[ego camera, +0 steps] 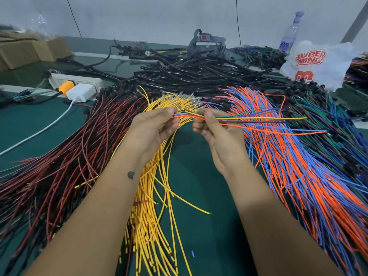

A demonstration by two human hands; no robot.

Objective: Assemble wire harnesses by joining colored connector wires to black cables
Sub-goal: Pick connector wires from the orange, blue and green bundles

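Two hands (187, 126), one mixed wire bundle (258, 120)

Both forearms reach forward, left hand (154, 127) and right hand (214, 132) raised close together, fingertips pinched, palms facing inward.

My two forearms are bare to the frame edge, no sleeves, gloves, rings or watch on my hands. A small dark tattoo (130, 174) marks my left forearm near the wrist.
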